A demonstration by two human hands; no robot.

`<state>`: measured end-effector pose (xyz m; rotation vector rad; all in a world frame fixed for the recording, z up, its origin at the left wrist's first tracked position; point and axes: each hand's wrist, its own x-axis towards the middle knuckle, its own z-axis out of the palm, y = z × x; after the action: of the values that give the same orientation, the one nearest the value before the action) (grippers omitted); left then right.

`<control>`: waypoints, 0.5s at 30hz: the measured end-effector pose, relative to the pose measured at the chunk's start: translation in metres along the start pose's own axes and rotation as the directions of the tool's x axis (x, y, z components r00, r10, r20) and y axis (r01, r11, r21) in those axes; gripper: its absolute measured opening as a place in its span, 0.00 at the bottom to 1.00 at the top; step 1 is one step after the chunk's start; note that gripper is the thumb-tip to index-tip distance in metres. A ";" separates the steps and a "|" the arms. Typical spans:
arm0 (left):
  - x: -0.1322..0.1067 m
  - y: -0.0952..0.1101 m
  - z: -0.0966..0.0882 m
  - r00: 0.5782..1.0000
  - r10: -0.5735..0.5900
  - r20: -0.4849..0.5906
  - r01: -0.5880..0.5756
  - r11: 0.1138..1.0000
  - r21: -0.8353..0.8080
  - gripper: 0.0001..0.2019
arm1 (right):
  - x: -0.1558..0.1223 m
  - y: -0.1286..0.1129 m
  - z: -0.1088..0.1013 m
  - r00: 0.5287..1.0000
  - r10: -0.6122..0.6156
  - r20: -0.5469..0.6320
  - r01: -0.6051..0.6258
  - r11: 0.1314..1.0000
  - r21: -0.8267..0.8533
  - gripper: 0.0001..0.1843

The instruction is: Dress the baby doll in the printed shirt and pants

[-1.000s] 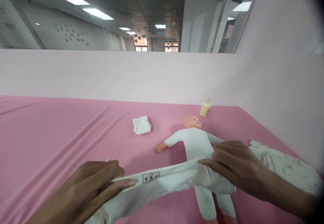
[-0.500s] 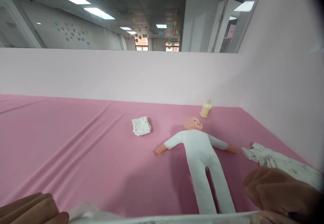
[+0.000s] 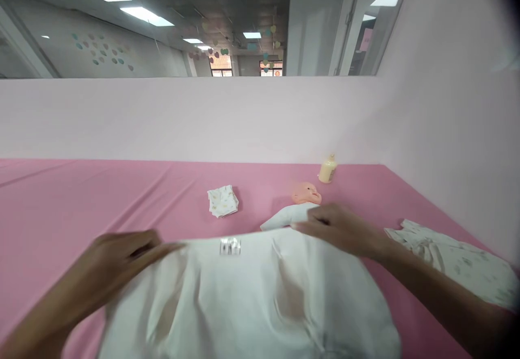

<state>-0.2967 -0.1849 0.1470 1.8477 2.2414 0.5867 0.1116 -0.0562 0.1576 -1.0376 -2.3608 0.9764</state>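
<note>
The white garment (image 3: 244, 288) hung spread above the pink-covered surface (image 3: 122, 185), in front of the doll (image 3: 306, 193) and hiding most of its body. The fingers of the left hand (image 3: 119, 261) were closed in a pinch on its upper edge; those of the right hand (image 3: 341, 230) pinched the same edge farther along. The cloth appeared light, soft and limp, prone to folding; the edge either side of the label (image 3: 230, 246) seemed the best hold.
</note>
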 end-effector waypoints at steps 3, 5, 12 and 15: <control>0.063 0.004 0.049 0.988 0.061 0.144 -0.082 0.985 0.150 0.26 | 0.059 0.040 0.028 0.996 0.034 -0.085 -0.045 0.989 -0.139 0.27; 0.094 0.000 0.090 0.972 0.073 0.223 -0.127 0.963 0.239 0.24 | 0.084 0.067 0.051 0.990 -0.014 -0.141 -0.028 0.957 -0.288 0.20; 0.114 -0.007 0.170 0.966 0.063 0.250 -0.180 0.860 0.478 0.14 | 0.092 0.115 0.077 0.984 -0.070 -0.163 -0.053 0.760 -0.647 0.05; 0.099 0.019 0.170 0.978 0.197 0.071 -0.208 0.883 0.421 0.13 | 0.063 0.135 0.059 0.937 -0.052 -0.344 -0.141 0.847 -0.513 0.10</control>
<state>-0.2361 -0.0543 0.0117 2.2979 2.3131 0.0913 0.1023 0.0306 0.0237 -1.3355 -2.3476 0.1004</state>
